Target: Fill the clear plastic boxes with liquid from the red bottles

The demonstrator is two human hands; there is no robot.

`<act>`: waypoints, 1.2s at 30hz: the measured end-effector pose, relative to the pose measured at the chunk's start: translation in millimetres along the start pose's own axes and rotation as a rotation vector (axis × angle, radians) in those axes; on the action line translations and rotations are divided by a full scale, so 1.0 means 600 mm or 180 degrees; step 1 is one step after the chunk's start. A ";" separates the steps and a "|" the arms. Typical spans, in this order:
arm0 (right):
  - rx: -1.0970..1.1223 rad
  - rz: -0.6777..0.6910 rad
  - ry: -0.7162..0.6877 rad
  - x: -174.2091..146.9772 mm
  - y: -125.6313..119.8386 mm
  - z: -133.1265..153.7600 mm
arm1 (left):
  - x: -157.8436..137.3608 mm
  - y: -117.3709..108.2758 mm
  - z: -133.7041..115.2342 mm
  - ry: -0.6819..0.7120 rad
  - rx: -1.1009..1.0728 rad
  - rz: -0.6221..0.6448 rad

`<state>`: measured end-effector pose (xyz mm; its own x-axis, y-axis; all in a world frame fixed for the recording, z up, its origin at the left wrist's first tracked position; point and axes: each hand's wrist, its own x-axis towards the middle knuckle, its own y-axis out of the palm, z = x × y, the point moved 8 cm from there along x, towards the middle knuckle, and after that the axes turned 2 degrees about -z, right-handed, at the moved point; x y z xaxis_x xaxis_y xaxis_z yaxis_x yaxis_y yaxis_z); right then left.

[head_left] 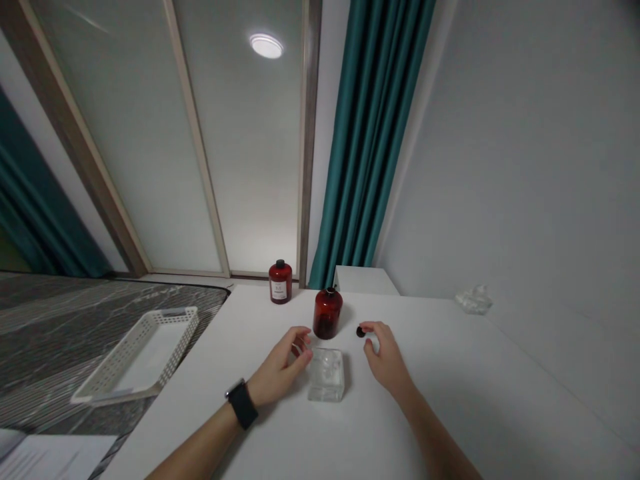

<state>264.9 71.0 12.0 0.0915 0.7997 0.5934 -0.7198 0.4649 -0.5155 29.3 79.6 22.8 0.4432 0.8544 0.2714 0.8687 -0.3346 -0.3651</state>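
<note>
My left hand point(281, 368), with a dark watch on its wrist, is open with curved fingers at the left side of a clear square glass container point(327, 377). Whether its fingertips touch the glass, I cannot tell. My right hand point(384, 357) is also open, thumb and index finger apart. Its index fingertip is at a small black cap point(361, 331) on the white table point(400, 427). Just behind the glass container stands a dark red glass bottle point(327, 317) without a cap. Further back on the left is a red bottle point(281, 285) with a white label and a black cap.
A crumpled clear plastic piece point(473, 300) lies at the table's back right, by the wall. A white perforated basket point(143, 357) is to the left, below the table's edge. A white box-like piece point(367, 280) and a teal curtain point(375, 133) are behind the table.
</note>
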 end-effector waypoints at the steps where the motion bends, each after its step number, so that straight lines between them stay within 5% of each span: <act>1: -0.0079 -0.0031 0.0003 0.001 0.000 -0.007 | 0.002 -0.003 0.003 -0.0015 0.0025 -0.0108; 13: -0.0541 0.0018 -0.0101 0.014 0.041 -0.033 | 0.047 -0.035 0.004 -0.0072 0.0289 -0.0744; 16: -0.0527 0.0008 -0.0125 0.011 0.035 -0.020 | 0.052 -0.040 -0.013 0.0005 0.0367 -0.0474; 24: -0.0586 0.0104 -0.0098 -0.001 0.029 -0.022 | 0.000 0.007 -0.022 0.0337 0.0674 0.1062; 36: -0.0554 0.0060 0.0228 0.011 0.038 -0.053 | -0.008 0.024 -0.025 0.0301 0.0833 0.0886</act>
<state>271.3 98.7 -15.6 0.1323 0.8311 0.5402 -0.5926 0.5032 -0.6290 43.2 64.9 29.4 0.6829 0.7008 0.2062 0.6320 -0.4253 -0.6478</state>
